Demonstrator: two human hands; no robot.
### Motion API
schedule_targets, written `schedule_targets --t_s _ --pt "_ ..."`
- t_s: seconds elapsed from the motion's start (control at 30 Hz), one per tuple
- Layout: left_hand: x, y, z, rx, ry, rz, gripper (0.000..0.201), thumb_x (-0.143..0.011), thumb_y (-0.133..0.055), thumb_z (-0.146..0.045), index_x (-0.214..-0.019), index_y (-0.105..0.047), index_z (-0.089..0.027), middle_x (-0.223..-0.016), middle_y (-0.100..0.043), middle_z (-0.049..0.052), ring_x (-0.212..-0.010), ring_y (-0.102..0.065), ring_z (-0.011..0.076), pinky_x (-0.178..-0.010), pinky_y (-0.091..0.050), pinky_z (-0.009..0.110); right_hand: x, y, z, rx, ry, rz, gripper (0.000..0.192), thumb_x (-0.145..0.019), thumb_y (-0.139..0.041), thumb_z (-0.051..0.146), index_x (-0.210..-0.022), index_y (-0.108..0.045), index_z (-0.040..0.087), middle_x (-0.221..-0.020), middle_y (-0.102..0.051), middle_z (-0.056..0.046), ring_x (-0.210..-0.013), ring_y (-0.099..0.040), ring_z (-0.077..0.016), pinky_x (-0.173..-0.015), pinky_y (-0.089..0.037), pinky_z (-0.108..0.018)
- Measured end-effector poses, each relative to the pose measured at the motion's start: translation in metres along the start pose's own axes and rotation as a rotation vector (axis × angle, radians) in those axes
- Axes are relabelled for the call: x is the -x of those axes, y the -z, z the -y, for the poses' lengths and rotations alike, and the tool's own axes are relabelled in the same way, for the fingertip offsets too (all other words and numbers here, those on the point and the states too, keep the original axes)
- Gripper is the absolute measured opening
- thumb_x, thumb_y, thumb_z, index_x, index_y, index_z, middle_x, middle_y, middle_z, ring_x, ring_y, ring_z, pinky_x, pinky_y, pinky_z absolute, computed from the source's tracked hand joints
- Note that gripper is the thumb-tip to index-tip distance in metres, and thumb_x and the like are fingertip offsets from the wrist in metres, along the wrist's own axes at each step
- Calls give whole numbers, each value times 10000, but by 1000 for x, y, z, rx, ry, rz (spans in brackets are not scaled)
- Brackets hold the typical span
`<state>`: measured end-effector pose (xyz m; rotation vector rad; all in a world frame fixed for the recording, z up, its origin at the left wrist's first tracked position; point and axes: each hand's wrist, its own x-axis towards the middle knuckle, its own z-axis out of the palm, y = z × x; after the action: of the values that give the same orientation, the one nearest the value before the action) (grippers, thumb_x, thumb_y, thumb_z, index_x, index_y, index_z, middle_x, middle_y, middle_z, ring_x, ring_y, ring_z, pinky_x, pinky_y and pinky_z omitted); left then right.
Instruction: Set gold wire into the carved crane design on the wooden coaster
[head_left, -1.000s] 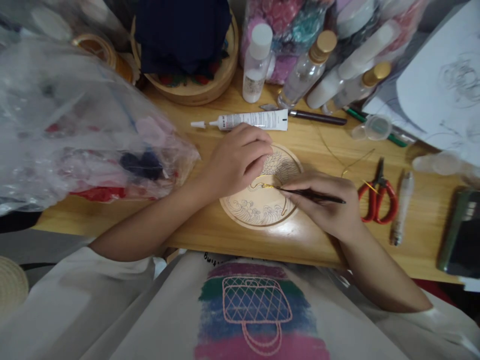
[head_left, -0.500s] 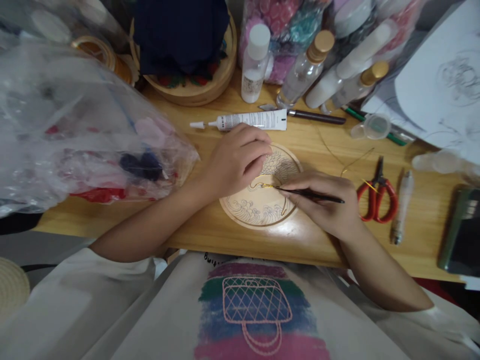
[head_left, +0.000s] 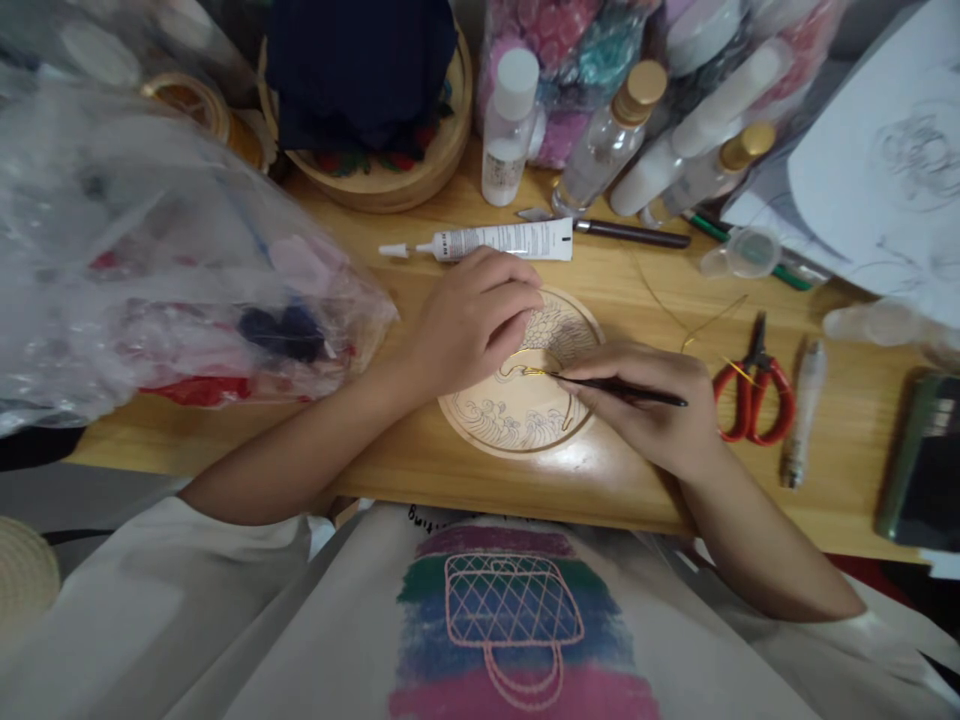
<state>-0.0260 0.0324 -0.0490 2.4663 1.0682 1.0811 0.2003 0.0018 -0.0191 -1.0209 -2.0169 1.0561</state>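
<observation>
A round pale wooden board (head_left: 525,400) lies on the table, printed with fine dark lines of waves and scales. Thin gold wire (head_left: 536,350) curves across its middle, and a short piece runs near the lower right rim. My left hand (head_left: 480,315) rests over the upper left of the board, fingers bent together and pressed on it; its fingertips are partly hidden. In my right hand (head_left: 652,400) are slim black tweezers (head_left: 622,387), pinched like a pen. Their tip meets the gold wire at the board's centre.
Beyond the board lie a white glue tube (head_left: 502,241) and a dark-handled craft knife (head_left: 637,234). Red-handled pliers (head_left: 754,395), a pale pen (head_left: 806,415) and a phone (head_left: 919,460) are at right. A plastic bag (head_left: 187,260) fills the left; bottles (head_left: 510,130) stand behind.
</observation>
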Motion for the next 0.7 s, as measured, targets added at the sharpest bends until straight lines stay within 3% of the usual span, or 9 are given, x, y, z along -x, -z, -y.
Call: schedule_targets --t_s 0.7 --pt "0 0 -1 14 45 29 121 -917 -511 -126 -955 -587 -213 -1015 -679 41 -945 -598 186 -842 -513 396 0 0 -2 12 17 13 136 -814 -731 120 -895 -723 230 -851 -766 -13 -789 -720 -148 -739 -592 -285"
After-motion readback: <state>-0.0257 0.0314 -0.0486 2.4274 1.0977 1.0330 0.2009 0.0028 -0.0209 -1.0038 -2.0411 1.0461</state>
